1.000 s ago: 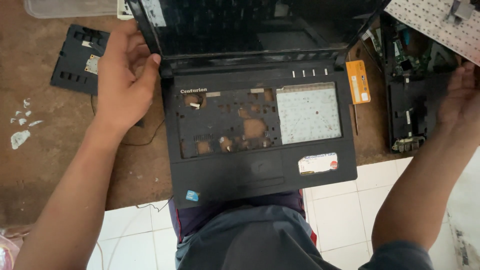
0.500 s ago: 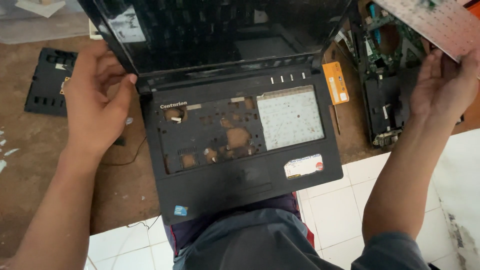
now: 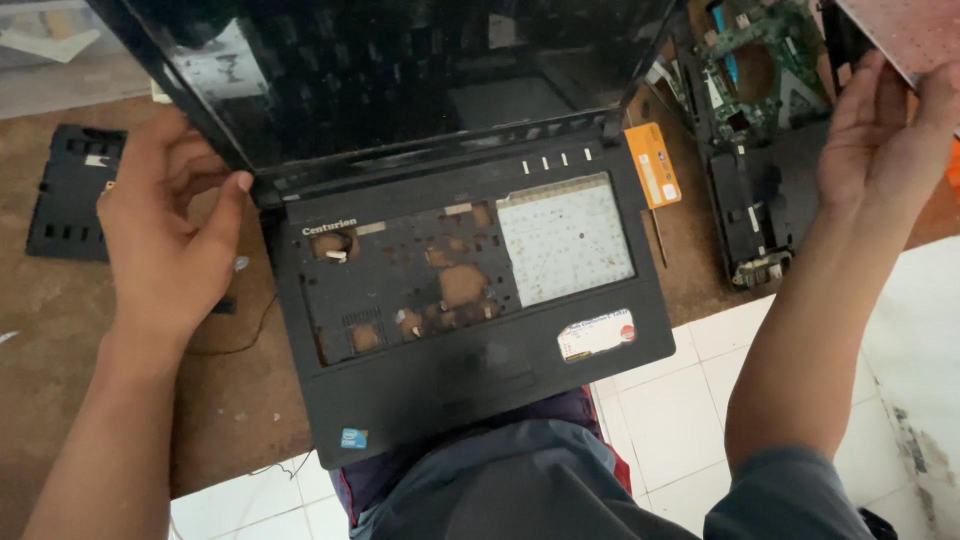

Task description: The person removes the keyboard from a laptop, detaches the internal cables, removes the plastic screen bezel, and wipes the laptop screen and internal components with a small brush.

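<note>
The black laptop [image 3: 470, 300] is lying open across the person's lap, its front edge hanging over the white tiled floor [image 3: 690, 400], and the keyboard bay is sitting bare with brown patches showing. The left hand [image 3: 170, 250] is curling loosely at the screen's lower left corner, thumb touching the hinge edge, not fully clamping. The right hand [image 3: 885, 130] is up at the top right, fingers pinching the edge of the removed keyboard panel [image 3: 905, 30]. An orange-handled screwdriver [image 3: 652, 170] is resting just beside the laptop, near a stripped chassis [image 3: 760, 130].
</note>
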